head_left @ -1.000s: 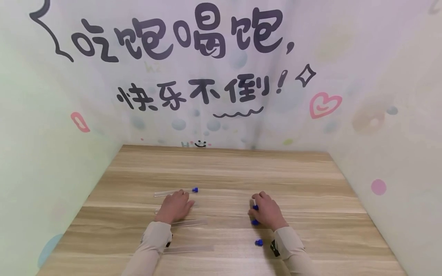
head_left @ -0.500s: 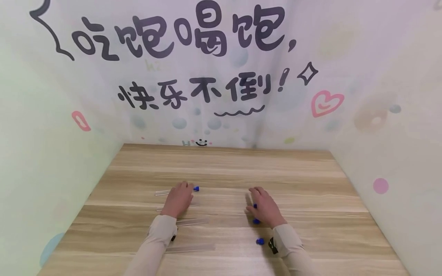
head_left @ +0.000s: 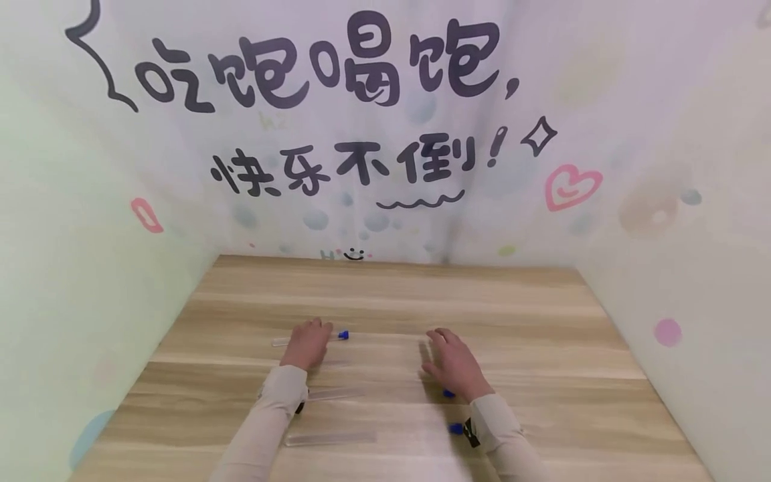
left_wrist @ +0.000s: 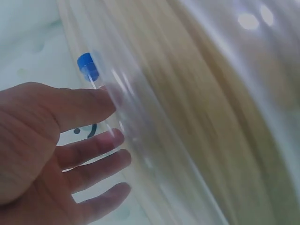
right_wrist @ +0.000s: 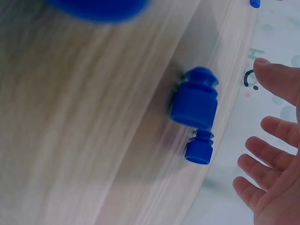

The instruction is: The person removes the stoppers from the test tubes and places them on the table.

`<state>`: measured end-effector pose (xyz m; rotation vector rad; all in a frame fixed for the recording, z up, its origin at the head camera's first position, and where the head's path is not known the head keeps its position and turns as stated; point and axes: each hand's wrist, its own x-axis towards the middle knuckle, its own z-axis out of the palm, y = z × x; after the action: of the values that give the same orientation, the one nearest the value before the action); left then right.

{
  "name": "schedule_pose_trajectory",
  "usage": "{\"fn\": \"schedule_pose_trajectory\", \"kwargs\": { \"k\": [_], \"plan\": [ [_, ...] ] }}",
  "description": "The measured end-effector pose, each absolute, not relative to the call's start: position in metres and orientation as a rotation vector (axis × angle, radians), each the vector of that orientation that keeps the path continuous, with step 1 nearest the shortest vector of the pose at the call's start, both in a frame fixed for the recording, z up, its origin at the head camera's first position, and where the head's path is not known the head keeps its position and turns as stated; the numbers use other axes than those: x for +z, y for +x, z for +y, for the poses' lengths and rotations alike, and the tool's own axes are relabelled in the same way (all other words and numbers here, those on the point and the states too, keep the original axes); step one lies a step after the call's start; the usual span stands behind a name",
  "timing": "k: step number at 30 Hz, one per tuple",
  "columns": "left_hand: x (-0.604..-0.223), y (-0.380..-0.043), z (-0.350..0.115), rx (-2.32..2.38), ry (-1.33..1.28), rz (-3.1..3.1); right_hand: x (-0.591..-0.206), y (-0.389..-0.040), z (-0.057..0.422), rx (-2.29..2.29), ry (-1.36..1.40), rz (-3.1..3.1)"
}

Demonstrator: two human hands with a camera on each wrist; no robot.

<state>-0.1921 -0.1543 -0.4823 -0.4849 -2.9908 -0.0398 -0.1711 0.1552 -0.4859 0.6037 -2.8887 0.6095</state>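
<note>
My left hand [head_left: 307, 345] is over a clear test tube [head_left: 280, 342] with a blue cap [head_left: 343, 335] toward the back of the table. In the left wrist view, the thumb and the mostly hidden index finger meet at the tube just below its cap [left_wrist: 89, 66], and the other fingers extend loosely behind it. My right hand [head_left: 454, 365] hovers above the table with fingers apart, holding nothing. Beneath and beside it lie loose blue caps, one near the wrist [head_left: 448, 393] and another by the cuff [head_left: 456, 428]. A further cap [right_wrist: 199, 149] shows in the right wrist view.
Clear tubes lie on the left half of the wooden table [head_left: 391, 294], including one beside the left cuff [head_left: 337, 395] and a nearer tube [head_left: 331, 439]. Printed white walls [head_left: 373, 227] close off the back and both sides.
My left hand has shifted onto the capped tube, drawing its outstretched thumb in. My right hand has moved slightly left, away from the caps. The capped tube stays about where it was.
</note>
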Motion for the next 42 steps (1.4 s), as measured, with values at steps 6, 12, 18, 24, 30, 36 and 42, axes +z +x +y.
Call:
{"fn": "schedule_pose_trajectory", "kwargs": {
  "k": [6,12,18,24,30,36,42],
  "plan": [
    [-0.486,-0.195,-0.159,-0.181,-0.476,-3.068,-0.489,-0.17,0.153,0.577,0.618,-2.88],
    [-0.485,-0.195,-0.16,-0.204,-0.459,-3.055,-0.489,-0.17,0.152,0.575,0.614,-2.878],
    [-0.484,-0.195,-0.157,-0.146,-0.5,-3.032,-0.49,-0.168,0.15,0.589,0.637,-2.873],
    [-0.48,-0.193,-0.151,-0.198,-0.551,-2.988,-0.488,-0.167,0.149,0.562,0.651,-2.847],
    [-0.47,-0.189,-0.138,-0.202,-0.605,-2.951,-0.484,-0.166,0.147,0.56,0.649,-2.804],
    [-0.46,-0.184,-0.12,-0.118,-0.659,-2.902,-0.483,-0.167,0.143,0.599,0.66,-2.747],
    [-0.452,-0.176,-0.1,-0.022,-0.719,-2.803,-0.482,-0.169,0.14,0.69,0.685,-2.718]
  ]
}}
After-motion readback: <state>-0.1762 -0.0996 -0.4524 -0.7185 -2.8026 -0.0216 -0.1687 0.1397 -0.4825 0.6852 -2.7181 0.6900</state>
